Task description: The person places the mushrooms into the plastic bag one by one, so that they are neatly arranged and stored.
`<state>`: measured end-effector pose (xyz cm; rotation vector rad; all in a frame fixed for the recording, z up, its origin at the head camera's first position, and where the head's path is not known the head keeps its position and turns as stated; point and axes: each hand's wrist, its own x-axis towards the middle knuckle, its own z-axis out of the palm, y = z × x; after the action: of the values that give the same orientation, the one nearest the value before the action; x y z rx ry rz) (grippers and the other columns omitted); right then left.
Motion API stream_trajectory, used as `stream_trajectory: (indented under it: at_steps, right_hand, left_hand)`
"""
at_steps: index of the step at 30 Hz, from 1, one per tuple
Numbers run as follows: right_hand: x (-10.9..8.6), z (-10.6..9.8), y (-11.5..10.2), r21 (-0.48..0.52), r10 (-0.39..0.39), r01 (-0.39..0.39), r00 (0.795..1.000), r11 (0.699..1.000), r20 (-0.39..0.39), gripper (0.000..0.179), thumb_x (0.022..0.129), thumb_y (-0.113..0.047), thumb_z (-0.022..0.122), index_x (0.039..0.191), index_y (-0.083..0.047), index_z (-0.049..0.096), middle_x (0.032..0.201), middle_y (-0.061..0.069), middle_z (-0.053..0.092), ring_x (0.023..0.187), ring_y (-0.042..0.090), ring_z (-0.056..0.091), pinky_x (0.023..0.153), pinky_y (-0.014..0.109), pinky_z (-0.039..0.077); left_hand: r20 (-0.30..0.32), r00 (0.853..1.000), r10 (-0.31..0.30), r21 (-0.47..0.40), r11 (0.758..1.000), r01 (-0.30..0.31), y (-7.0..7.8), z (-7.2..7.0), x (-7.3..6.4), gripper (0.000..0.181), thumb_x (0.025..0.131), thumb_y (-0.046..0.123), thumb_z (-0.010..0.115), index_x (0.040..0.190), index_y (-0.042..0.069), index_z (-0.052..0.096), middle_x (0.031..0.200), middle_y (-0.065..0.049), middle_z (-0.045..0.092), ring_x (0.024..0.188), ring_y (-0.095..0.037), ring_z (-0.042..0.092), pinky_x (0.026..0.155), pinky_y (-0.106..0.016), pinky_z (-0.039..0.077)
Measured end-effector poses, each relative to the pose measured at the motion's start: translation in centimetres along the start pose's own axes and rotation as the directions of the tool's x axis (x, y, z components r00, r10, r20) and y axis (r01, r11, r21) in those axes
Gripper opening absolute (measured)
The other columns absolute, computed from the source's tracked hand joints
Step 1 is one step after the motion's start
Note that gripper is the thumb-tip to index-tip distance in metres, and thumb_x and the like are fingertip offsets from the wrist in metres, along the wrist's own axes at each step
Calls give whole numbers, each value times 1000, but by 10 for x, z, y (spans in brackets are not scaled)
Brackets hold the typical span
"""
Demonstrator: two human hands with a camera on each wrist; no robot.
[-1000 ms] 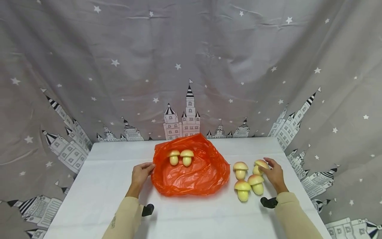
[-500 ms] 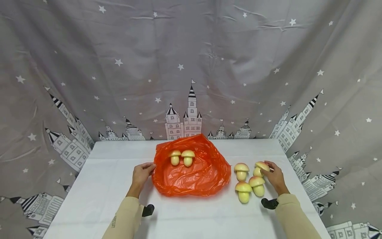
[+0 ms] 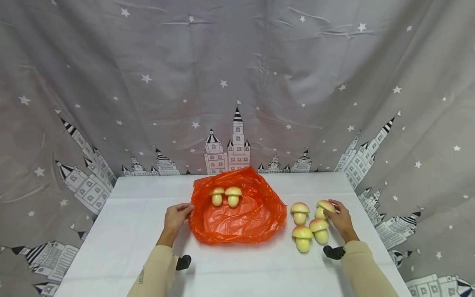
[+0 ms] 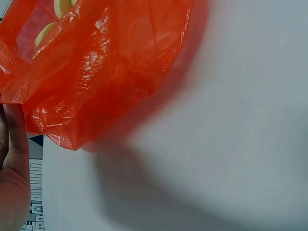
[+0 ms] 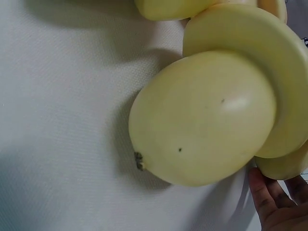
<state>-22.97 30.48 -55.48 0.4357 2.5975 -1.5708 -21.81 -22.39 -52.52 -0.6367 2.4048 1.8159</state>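
On the counter [image 3: 141, 214], my right hand [image 3: 341, 219] pinches the far-right mushroom [image 3: 324, 205] by its cap, likely the surest hold on something light and slick, while my left hand [image 3: 175, 218] grips the flimsy bag [image 3: 237, 229].

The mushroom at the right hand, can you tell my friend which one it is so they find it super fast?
On the white table, find the red bag. To its right are four mushrooms, two in back and two in front. Pick the back-right mushroom: it's the only one the right hand holds.
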Motion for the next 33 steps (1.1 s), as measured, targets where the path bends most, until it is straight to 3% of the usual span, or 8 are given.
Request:
stream_trajectory:
  at_steps: [13, 24, 33]
  right_hand:
    - [-1, -1, -10, 40, -41, 44, 995, 998, -89, 56, 93, -10, 61, 143, 1, 38, 143, 28, 37, 129, 41, 37, 105, 49, 33]
    - [2, -2, -27, 69, -25, 31, 996, 997, -88, 56, 92, -12, 63, 142, 0, 40, 142, 27, 40, 123, 38, 44, 92, 36, 43]
    - [0, 0, -36, 94, -39, 45, 997, 995, -70, 55, 92, -10, 63, 141, 0, 42, 141, 27, 41, 125, 36, 41, 99, 41, 37]
  left_hand:
    - [13, 1000, -8, 22, 1000, 8, 5, 2, 4, 33, 97, 17, 58, 122, -4, 62, 116, -23, 64, 91, -20, 64, 89, -32, 54]
    - [14, 1000, -20, 19, 1000, 20, 3, 0, 3, 36, 98, 20, 58, 124, -4, 61, 118, -22, 63, 93, -21, 64, 88, -30, 54]
    - [16, 1000, -6, 15, 1000, 6, 4, 0, 2, 35, 97, 19, 59, 123, -4, 61, 118, -23, 63, 92, -20, 64, 87, -30, 54]
